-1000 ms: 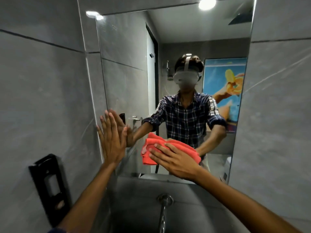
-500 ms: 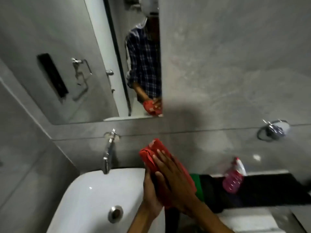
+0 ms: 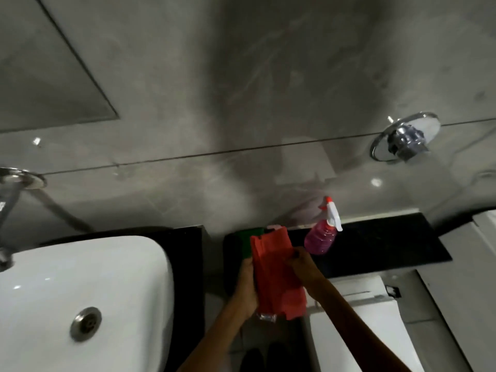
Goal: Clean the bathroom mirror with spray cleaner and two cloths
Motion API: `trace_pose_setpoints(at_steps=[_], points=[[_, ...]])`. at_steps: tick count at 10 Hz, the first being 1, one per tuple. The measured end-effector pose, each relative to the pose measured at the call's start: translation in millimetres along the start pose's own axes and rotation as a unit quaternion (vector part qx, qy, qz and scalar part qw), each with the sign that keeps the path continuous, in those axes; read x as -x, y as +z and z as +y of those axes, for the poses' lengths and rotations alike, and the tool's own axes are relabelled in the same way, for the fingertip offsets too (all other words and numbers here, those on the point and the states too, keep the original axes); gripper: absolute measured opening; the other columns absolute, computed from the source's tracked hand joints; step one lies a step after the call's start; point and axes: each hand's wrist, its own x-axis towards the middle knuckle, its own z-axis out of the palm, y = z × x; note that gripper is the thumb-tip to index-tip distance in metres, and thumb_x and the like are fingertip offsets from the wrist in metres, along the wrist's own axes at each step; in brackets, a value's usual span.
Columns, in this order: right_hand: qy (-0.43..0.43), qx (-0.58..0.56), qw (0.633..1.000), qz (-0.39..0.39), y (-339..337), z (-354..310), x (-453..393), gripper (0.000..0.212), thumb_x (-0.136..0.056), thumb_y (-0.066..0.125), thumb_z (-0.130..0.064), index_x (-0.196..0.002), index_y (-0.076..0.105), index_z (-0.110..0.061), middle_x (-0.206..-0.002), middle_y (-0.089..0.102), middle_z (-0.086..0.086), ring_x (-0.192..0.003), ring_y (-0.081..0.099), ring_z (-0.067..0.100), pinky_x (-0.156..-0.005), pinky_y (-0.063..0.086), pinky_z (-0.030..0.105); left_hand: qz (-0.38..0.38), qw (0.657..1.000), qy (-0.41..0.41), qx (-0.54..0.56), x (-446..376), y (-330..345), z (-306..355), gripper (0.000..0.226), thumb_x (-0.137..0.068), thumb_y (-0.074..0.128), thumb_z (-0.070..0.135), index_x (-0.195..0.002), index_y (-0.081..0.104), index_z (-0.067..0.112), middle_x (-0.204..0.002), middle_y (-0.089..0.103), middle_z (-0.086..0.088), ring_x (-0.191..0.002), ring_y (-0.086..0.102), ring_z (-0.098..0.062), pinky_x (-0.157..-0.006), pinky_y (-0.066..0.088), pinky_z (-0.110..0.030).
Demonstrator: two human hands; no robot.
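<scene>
The red cloth (image 3: 273, 275) hangs between both my hands above the dark ledge. My left hand (image 3: 248, 288) grips its left edge and my right hand (image 3: 304, 267) pinches its right side. A green cloth (image 3: 248, 241) lies on the black ledge (image 3: 381, 242) just behind the red one, mostly hidden by it. The spray bottle (image 3: 322, 234), pink liquid with a white trigger and red nozzle, stands on the ledge to the right of the cloths. Only the mirror's lower corner (image 3: 40, 76) shows at the upper left.
A white basin (image 3: 80, 285) with a metal drain (image 3: 86, 323) fills the lower left, its tap (image 3: 10, 189) at the left edge. A chrome wall fitting (image 3: 405, 138) sticks out at the upper right. A white toilet cistern (image 3: 362, 299) sits below the ledge.
My hands came off the mirror and dropped with the red cloth to the ledge. The view swung down and right, and both hands now hold the cloth stretched out.
</scene>
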Motion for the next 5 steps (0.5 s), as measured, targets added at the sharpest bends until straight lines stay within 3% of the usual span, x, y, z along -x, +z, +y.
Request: trace_pose_setpoints(at_steps=[1,2,3,4,5], points=[[0.003,-0.02,0.999,0.04,4,10,-52,0.04,-0.094,0.044,0.015,-0.133,0.05,0.007,-0.116,0.061,0.027,-0.095,0.056,0.028,-0.072,0.049,0.036,0.002,0.998,0.025,-0.06,-40,5,3,0.055,-0.106,0.031,0.048,-0.124,0.071,0.014,-0.114,0.078,-0.014,-0.099,0.072,-0.027,-0.085,0.059,-0.039],[-0.026,0.017,0.997,0.076,10,22,-75,0.051,-0.094,0.047,0.012,-0.143,0.049,0.003,-0.137,0.063,0.026,-0.119,0.063,0.038,-0.1,0.048,0.039,0.028,0.985,0.047,-0.161,-66,10,8,0.03,-0.107,0.033,0.033,-0.107,0.063,0.036,-0.109,0.069,0.003,-0.099,0.065,-0.019,-0.086,0.051,-0.036],[-0.086,0.077,0.989,0.096,14,33,-64,0.05,-0.102,0.049,0.0,-0.151,0.044,-0.001,-0.145,0.06,0.022,-0.131,0.059,0.039,-0.107,0.043,0.036,0.05,0.952,0.115,-0.28,-64,7,3,0.039,-0.108,0.033,0.014,-0.142,0.051,0.022,-0.137,0.06,-0.008,-0.133,0.054,-0.029,-0.109,0.044,-0.041],[-0.149,0.157,0.973,0.083,13,26,-31,0.049,-0.109,0.046,-0.021,-0.156,0.038,-0.01,-0.153,0.052,0.018,-0.14,0.053,0.035,-0.116,0.045,0.048,0.046,0.827,0.23,-0.511,-37,-7,-3,0.057,-0.111,0.033,0.026,-0.164,0.018,0.012,-0.173,0.02,-0.009,-0.16,0.021,-0.028,-0.128,0.019,-0.033],[-0.319,0.224,0.913,0.12,9,-8,14,0.054,-0.106,0.055,-0.02,-0.157,0.038,-0.02,-0.161,0.045,0.007,-0.149,0.046,0.014,-0.12,0.044,0.052,0.106,0.632,0.389,-0.662,5,-13,16,0.065,-0.11,0.027,0.038,-0.166,0.004,0.012,-0.173,-0.01,-0.004,-0.163,-0.005,-0.026,-0.133,-0.001,-0.042]])
